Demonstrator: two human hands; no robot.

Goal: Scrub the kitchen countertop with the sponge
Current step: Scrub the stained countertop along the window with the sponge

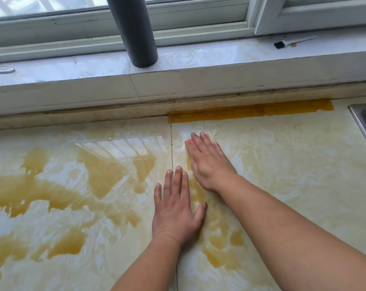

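Observation:
The countertop (293,164) is glossy cream marble with yellow-brown veins and looks wet. My right hand (209,160) presses flat on a pink sponge (190,142) just right of the tile seam; only a small edge of the sponge shows past my fingers. My left hand (176,208) lies flat on the counter nearer to me, fingers spread, holding nothing. The two hands are close but apart.
A steel sink rim (360,120) is at the right edge. A strip of yellow tape (251,112) runs along the back joint. On the window sill stand a dark grey pipe (140,38) and a small brush (283,44).

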